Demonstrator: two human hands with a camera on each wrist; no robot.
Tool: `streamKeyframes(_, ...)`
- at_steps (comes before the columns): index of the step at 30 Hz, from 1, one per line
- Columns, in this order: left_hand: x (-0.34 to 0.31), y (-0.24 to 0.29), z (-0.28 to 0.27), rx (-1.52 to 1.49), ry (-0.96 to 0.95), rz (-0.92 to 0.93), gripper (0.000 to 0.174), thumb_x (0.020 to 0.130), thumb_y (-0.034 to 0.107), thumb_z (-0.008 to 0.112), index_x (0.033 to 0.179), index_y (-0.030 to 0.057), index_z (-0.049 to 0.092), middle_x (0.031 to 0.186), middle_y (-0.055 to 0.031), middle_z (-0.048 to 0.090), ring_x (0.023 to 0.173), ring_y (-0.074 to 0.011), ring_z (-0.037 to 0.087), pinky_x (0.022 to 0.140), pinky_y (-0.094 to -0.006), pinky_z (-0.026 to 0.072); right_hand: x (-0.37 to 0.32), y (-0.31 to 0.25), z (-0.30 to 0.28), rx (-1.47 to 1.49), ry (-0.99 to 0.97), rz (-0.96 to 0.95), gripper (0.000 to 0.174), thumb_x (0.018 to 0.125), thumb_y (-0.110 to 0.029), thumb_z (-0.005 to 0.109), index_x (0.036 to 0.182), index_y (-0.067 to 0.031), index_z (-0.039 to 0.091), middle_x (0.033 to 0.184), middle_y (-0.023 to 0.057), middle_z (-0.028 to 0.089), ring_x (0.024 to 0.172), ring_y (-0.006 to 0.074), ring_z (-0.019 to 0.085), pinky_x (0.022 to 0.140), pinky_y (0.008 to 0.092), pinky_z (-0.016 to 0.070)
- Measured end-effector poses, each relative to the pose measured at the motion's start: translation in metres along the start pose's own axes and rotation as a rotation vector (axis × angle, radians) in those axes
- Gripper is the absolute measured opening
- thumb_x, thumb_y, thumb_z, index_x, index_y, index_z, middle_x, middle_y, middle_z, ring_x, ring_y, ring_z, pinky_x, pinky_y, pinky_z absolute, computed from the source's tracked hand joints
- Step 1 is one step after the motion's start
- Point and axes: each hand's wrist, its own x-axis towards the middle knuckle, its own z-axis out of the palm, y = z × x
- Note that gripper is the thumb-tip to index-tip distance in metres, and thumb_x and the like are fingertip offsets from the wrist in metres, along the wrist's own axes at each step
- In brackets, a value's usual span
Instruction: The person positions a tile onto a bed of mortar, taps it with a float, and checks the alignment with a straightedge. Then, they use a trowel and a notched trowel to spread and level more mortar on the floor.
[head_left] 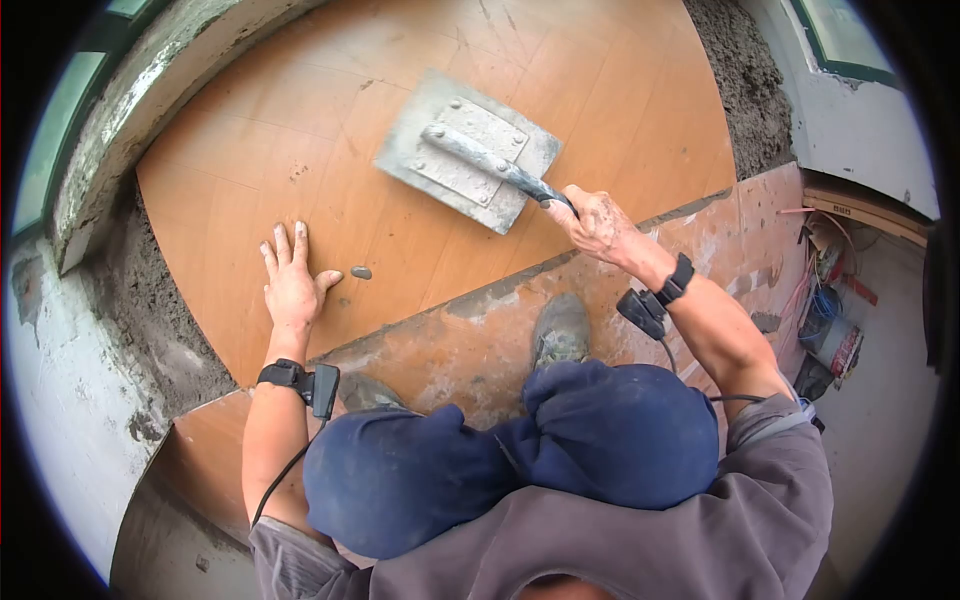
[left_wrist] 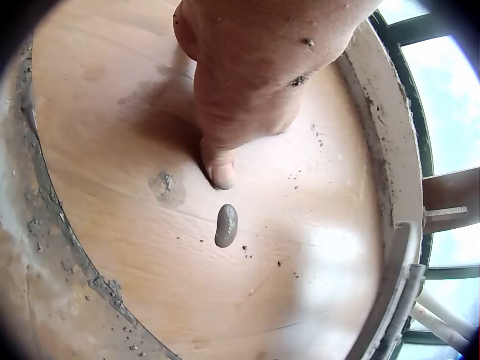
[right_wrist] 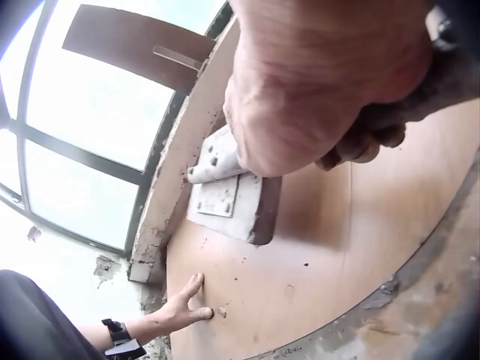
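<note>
My left hand [head_left: 291, 282] lies flat with spread fingers on an orange-brown wooden board [head_left: 300, 130], pressing down on it. Just right of its thumb [left_wrist: 222, 171] sits a small grey blob of mortar [head_left: 361, 272], also seen under the left wrist as the mortar blob [left_wrist: 226, 225]. My right hand [head_left: 596, 222] grips the handle of a grey metal float trowel [head_left: 468, 150] that rests flat on the board ahead of me. The right wrist view shows the trowel [right_wrist: 225, 191] near the window ledge and my left hand [right_wrist: 182, 304] below it.
Grey mortar [head_left: 150, 300] fills the edges left and right of the board. A second, mortar-stained board [head_left: 480, 340] lies under my shoes [head_left: 560, 330]. A window frame [left_wrist: 390, 150] and ledge border the board. Cables and clutter [head_left: 830, 300] sit at the far right.
</note>
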Motion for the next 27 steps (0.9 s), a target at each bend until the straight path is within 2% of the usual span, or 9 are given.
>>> streamKeyframes(7, 0.001, -0.002, 0.005, -0.002, 0.028, 0.024, 0.094, 0.071, 0.035, 0.077, 0.148, 0.0265, 0.024, 0.157, -0.0046, 0.013, 0.142, -0.0353, 0.016, 0.097, -0.0622, 0.0398, -0.015, 0.033, 0.029, 0.0, 0.094, -0.249, 0.037, 0.093, -0.04, 0.051, 0.088, -0.0034, 0.054, 0.073, 0.0243, 0.06, 0.069, 0.0421, 0.061, 0.062, 0.0483, 0.0466)
streamKeyframes(9, 0.001, -0.001, 0.004, 0.005, 0.019, 0.016, 0.093, 0.071, 0.035, 0.077, 0.148, 0.0262, 0.024, 0.157, -0.0047, 0.013, 0.142, -0.0355, 0.016, 0.096, -0.0629, 0.0402, -0.001, 0.041, 0.037, -0.155, 0.004, -0.043, 0.039, 0.093, -0.041, 0.051, 0.086, -0.003, 0.053, 0.075, 0.0243, 0.06, 0.069, 0.0429, 0.06, 0.061, 0.0488, 0.047)
streamKeyframes(11, 0.001, 0.0, 0.002, 0.01, 0.021, 0.016, 0.094, 0.071, 0.034, 0.077, 0.148, 0.0258, 0.024, 0.156, -0.0052, 0.014, 0.142, -0.0359, 0.016, 0.096, -0.0616, 0.0407, -0.004, 0.023, 0.018, -0.146, 0.043, -0.076, 0.04, 0.092, -0.041, 0.052, 0.086, -0.0017, 0.054, 0.074, 0.0238, 0.06, 0.066, 0.0418, 0.06, 0.059, 0.0465, 0.0467)
streamKeyframes(13, 0.001, -0.001, 0.004, 0.02, 0.012, 0.032, 0.094, 0.071, 0.033, 0.077, 0.148, 0.0254, 0.024, 0.156, -0.0057, 0.014, 0.141, -0.0363, 0.017, 0.097, -0.0603, 0.0413, -0.015, 0.006, -0.003, 0.105, -0.034, 0.034, 0.041, 0.093, -0.041, 0.054, 0.088, -0.0003, 0.054, 0.071, 0.0226, 0.059, 0.062, 0.0389, 0.059, 0.057, 0.044, 0.0457)
streamKeyframes(17, 0.001, -0.005, 0.008, 0.017, 0.057, 0.089, 0.093, 0.071, 0.029, 0.078, 0.148, 0.0223, 0.025, 0.156, -0.0089, 0.016, 0.14, -0.0388, 0.019, 0.1, -0.0519, 0.0416, -0.043, 0.014, -0.004, 0.313, 0.39, -0.165, 0.046, 0.093, -0.046, 0.052, 0.087, -0.0002, 0.052, 0.063, 0.021, 0.053, 0.057, 0.036, 0.057, 0.052, 0.0411, 0.0444)
streamKeyframes(19, 0.002, -0.003, 0.007, -0.004, 0.051, 0.088, 0.095, 0.071, 0.023, 0.078, 0.148, 0.0192, 0.023, 0.154, -0.0151, 0.017, 0.138, -0.0447, 0.018, 0.107, -0.0484, 0.0344, -0.038, 0.052, 0.033, 0.313, 0.484, -0.068, 0.044, 0.092, -0.045, 0.052, 0.087, -0.0014, 0.05, 0.063, 0.0216, 0.054, 0.06, 0.0414, 0.057, 0.053, 0.0425, 0.0451)
streamKeyframes(21, 0.001, -0.001, 0.004, -0.01, 0.038, 0.068, 0.095, 0.07, 0.019, 0.077, 0.148, 0.0186, 0.023, 0.154, -0.0156, 0.017, 0.139, -0.0447, 0.017, 0.109, -0.0483, 0.0318, -0.022, 0.088, 0.056, 0.11, 0.324, 0.248, 0.041, 0.092, -0.041, 0.05, 0.09, -0.0004, 0.052, 0.072, 0.028, 0.059, 0.072, 0.0438, 0.061, 0.062, 0.0473, 0.0467)
streamKeyframes(25, 0.002, -0.014, 0.015, -0.004, 0.074, 0.129, 0.096, 0.07, 0.019, 0.078, 0.149, 0.0203, 0.023, 0.156, -0.0106, 0.015, 0.14, -0.0406, 0.017, 0.108, -0.0473, 0.0335, -0.018, 0.062, -0.003, 0.341, 0.226, 0.259, 0.045, 0.093, -0.046, 0.049, 0.09, -0.0005, 0.053, 0.071, 0.0263, 0.059, 0.074, 0.0418, 0.062, 0.063, 0.046, 0.0465)
streamKeyframes(27, 0.007, -0.018, 0.023, -0.026, 0.112, 0.141, 0.096, 0.07, 0.017, 0.078, 0.149, 0.0193, 0.023, 0.156, -0.0112, 0.015, 0.14, -0.0408, 0.017, 0.109, -0.0471, 0.0329, -0.034, 0.051, -0.016, 0.391, 0.354, 0.244, 0.048, 0.093, -0.048, 0.049, 0.088, -0.0005, 0.052, 0.07, 0.0254, 0.058, 0.073, 0.0419, 0.061, 0.062, 0.0461, 0.0462)
